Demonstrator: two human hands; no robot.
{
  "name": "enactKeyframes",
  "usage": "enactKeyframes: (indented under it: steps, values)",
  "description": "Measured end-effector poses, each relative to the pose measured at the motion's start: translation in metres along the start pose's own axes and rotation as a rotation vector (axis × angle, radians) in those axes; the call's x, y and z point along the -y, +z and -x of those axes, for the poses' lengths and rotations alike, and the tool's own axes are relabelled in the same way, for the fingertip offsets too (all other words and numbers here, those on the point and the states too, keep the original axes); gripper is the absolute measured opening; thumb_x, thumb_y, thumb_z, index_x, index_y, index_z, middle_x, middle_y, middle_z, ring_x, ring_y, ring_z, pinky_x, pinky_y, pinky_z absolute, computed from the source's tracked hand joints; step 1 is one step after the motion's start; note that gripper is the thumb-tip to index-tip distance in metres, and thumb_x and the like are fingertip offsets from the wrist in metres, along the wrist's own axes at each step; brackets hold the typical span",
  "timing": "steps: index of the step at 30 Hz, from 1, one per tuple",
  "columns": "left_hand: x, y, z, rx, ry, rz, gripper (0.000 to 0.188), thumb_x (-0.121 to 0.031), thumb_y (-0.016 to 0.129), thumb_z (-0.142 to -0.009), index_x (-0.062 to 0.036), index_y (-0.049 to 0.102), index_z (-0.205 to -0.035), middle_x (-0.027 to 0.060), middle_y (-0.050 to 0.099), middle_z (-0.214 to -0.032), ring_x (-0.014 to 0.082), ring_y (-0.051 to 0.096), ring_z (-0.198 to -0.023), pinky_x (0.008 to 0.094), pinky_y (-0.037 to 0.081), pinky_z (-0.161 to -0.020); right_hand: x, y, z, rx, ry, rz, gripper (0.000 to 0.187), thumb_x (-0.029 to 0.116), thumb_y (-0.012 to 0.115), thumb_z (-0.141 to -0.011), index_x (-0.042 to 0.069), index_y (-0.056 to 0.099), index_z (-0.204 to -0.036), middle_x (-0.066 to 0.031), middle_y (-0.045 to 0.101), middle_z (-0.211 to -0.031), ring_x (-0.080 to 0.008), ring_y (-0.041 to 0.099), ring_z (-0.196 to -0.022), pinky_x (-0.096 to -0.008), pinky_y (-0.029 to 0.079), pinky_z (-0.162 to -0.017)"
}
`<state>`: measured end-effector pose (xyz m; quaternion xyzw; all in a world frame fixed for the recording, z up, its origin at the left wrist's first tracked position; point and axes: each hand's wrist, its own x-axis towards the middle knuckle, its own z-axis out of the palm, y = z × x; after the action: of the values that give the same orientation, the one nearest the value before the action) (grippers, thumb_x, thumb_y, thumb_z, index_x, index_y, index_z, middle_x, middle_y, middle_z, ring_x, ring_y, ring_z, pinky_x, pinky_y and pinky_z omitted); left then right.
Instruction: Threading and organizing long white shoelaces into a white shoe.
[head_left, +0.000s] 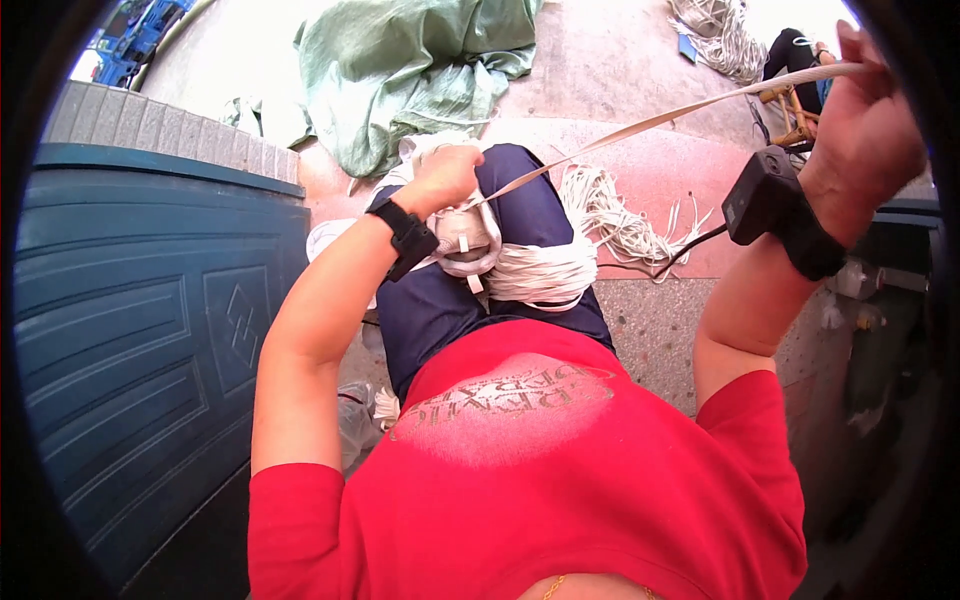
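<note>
Near the middle of the frame, slightly above centre, the left hand (445, 175) is curled into a closed fist around one end of a flat white strap (640, 125), pressing down on a bundle of white cord (520, 265) that rests on the person's lap. At the upper right edge the right hand (865, 120) is raised and closed over the other end of the strap; the fingers are partly cut off by the dark rim, so the exact grip is hard to make out, but the strap seems pinched in it. Between the two hands the strap runs taut, rising from centre to upper right. Both wrists carry black bands, the right one with a boxy black device (765, 195) and a cable hanging from it.

More loose white cord (615, 215) lies on the reddish stone floor (690, 160) just right of the knee, below the strap. A blue panelled door (140, 330) closes off the left side of the frame close to the left elbow. A green tarpaulin (410, 70) is heaped at upper centre, beyond the knee. Bare floor shows at the centre right, under the strap.
</note>
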<state>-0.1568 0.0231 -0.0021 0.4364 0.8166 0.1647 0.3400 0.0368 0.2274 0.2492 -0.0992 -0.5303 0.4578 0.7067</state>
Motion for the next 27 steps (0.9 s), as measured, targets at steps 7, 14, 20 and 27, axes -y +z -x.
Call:
enactKeyframes:
  steps: [7, 14, 20, 27]
  values:
    - [0.066, -0.006, 0.039, -0.072, 0.123, -0.148, 0.022, -0.003, 0.048, -0.072, -0.0029, 0.058, -0.091, 0.0190, 0.060, -0.085, 0.0338, 0.057, -0.088, 0.0415, 0.044, -0.075, -0.085, -0.009, 0.132, 0.643, 0.568, 0.177, 0.016, 0.022, 0.051, -0.087, 0.009, 0.059, -0.084, 0.0071, 0.047, -0.065, -0.0011, 0.034, -0.051, -0.0171, 0.029, -0.044]
    - [0.059, 0.002, 0.067, -0.326, 0.211, -0.731, 0.002, -0.008, 0.050, -0.075, -0.0077, 0.051, -0.076, 0.0106, 0.058, -0.068, 0.0266, 0.061, -0.062, 0.0374, 0.048, -0.051, -0.115, 0.006, 0.308, 1.487, 0.510, 0.650, 0.018, 0.019, 0.054, -0.075, 0.006, 0.064, -0.084, -0.0200, 0.059, -0.072, -0.0293, 0.060, -0.074, -0.0375, 0.047, -0.065]
    - [0.058, 0.016, 0.080, -0.402, 0.169, -0.701, 0.003, -0.009, 0.049, -0.075, -0.0060, 0.050, -0.074, 0.0115, 0.059, -0.064, 0.0252, 0.062, -0.059, 0.0336, 0.050, -0.049, -0.123, 0.018, 0.331, 1.482, 0.343, 0.853, 0.018, 0.018, 0.054, -0.073, 0.001, 0.059, -0.070, -0.0171, 0.059, -0.067, -0.0320, 0.060, -0.061, -0.0397, 0.047, -0.053]
    - [0.058, 0.026, 0.074, -0.473, 0.090, -0.696, 0.003, -0.008, 0.049, -0.075, -0.0058, 0.049, -0.075, 0.0116, 0.058, -0.060, 0.0259, 0.062, -0.055, 0.0342, 0.050, -0.048, -0.130, 0.031, 0.342, 1.607, -0.026, 0.796, 0.010, 0.016, 0.058, -0.064, 0.007, 0.061, -0.063, -0.0122, 0.059, -0.061, -0.0222, 0.061, -0.057, -0.0344, 0.046, -0.046]
